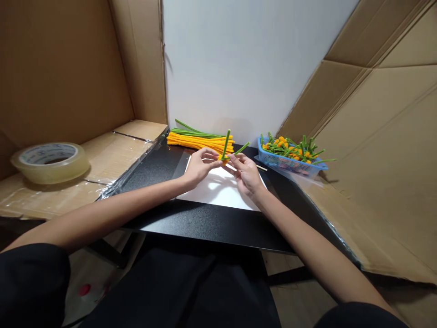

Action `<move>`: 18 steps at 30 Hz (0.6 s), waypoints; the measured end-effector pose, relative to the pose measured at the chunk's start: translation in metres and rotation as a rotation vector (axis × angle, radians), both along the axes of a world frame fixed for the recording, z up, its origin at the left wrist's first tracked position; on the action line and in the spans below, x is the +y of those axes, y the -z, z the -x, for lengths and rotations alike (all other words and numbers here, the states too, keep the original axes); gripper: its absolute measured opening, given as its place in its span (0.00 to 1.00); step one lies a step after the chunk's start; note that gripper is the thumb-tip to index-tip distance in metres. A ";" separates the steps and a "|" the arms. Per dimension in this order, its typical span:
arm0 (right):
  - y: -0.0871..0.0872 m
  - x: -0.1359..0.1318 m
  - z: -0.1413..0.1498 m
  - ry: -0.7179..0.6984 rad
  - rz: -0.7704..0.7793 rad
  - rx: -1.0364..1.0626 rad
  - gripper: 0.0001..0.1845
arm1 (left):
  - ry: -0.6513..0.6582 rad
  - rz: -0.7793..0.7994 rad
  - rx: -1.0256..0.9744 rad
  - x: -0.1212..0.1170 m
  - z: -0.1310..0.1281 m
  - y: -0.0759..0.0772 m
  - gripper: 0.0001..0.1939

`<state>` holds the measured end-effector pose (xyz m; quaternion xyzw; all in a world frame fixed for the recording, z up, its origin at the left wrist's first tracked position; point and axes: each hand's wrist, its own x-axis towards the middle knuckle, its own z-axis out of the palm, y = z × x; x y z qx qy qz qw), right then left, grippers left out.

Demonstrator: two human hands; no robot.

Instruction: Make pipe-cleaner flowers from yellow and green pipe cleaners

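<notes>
Between my two hands is a small orange coil of pipe cleaner (223, 158) with green pipe cleaner ends (226, 143) sticking out, one upright and one slanting to the right. My left hand (200, 167) pinches the orange part from the left. The fingers of my right hand (246, 172) are closed on the piece from the right, near the slanting green end. Both hands are above a white sheet (218, 193) on the black table (191, 221). Just behind them lies a bundle of orange pipe cleaners (198, 140), with green pipe cleaners (194, 132) behind it.
A blue basket (290, 160) at the right holds several orange and green pipe cleaner pieces. By my right hand lies a thin pale stick (261, 167). A roll of clear tape (51, 163) rests on cardboard at the left. Cardboard walls (385, 159) flank the table.
</notes>
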<state>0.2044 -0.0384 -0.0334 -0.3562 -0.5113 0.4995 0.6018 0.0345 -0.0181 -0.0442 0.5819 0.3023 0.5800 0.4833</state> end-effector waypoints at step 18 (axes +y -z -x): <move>-0.002 -0.009 0.001 0.200 -0.492 -0.463 0.15 | 0.167 0.275 -0.285 -0.011 -0.005 -0.012 0.13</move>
